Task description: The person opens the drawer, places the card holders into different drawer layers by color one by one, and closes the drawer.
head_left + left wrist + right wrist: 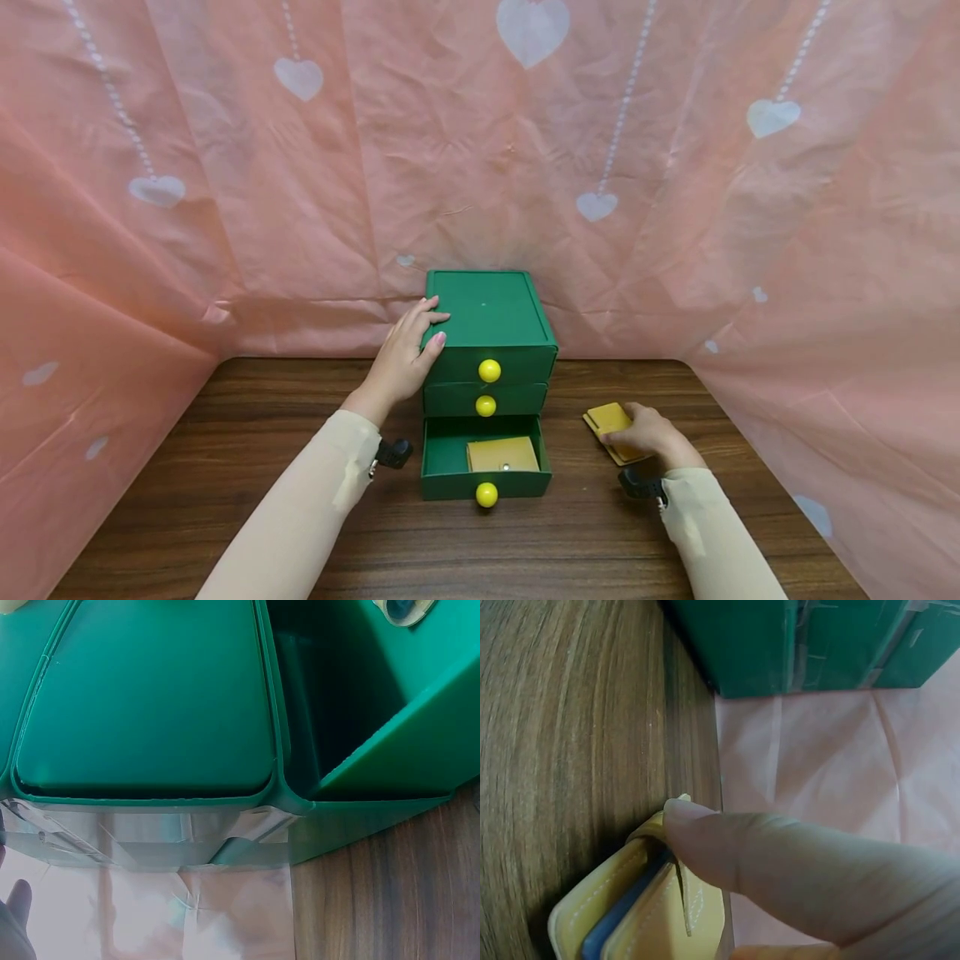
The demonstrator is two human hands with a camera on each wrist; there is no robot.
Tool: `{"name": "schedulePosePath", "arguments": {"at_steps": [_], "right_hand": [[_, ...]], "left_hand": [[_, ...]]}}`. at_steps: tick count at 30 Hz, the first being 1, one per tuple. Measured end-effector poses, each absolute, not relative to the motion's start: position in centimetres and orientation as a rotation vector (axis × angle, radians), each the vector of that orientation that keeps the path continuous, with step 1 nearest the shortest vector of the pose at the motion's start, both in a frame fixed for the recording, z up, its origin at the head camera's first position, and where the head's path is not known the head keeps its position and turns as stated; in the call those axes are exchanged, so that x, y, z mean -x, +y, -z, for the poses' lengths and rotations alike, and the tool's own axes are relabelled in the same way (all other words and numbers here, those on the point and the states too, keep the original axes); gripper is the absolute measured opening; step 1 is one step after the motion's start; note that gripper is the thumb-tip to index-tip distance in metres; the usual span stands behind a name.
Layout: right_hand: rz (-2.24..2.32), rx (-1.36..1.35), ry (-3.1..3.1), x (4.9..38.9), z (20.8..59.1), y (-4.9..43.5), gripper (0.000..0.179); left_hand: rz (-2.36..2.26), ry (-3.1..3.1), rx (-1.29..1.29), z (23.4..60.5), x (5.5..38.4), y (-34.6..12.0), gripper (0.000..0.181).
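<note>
My left hand (405, 354) rests on the left top edge of a small green drawer cabinet (487, 308), fingers spread over the top. The cabinet's bottom drawer (442, 454) is pulled out. In it lies a yellow wallet with a snap button (502, 456). To the right of the cabinet, my right hand (648, 435) pinches a second yellow wallet (606, 417) at the table. In the right wrist view the thumb (727, 840) presses on the strap of this stitched wallet (652, 907), and a dark blue layer shows between its covers. The other fingers are mostly hidden there.
The upper two drawers are closed, with yellow round knobs (490, 371) on their fronts. A third knob (487, 495) sticks out from the bottom drawer. The cabinet stands at the back of a brown wooden table (300, 450), against a pink curtain (465, 167) with white hearts.
</note>
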State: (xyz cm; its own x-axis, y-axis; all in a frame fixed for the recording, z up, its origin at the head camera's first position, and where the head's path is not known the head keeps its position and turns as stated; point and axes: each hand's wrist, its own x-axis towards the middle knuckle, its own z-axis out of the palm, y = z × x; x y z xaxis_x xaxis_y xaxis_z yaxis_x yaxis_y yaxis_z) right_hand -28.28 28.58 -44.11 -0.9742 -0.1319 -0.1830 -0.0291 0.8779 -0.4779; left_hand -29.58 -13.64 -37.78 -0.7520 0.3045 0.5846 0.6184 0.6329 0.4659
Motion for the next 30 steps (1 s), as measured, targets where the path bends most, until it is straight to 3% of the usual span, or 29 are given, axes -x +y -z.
{"name": "schedulePosePath", "arguments": {"at_steps": [30], "right_hand": [[0.559, 0.076, 2.889, 28.82, 44.71, 28.48, 0.091]], "left_hand": [[0.938, -2.383, 0.737, 37.80, 29.58, -13.64, 0.060]]}}
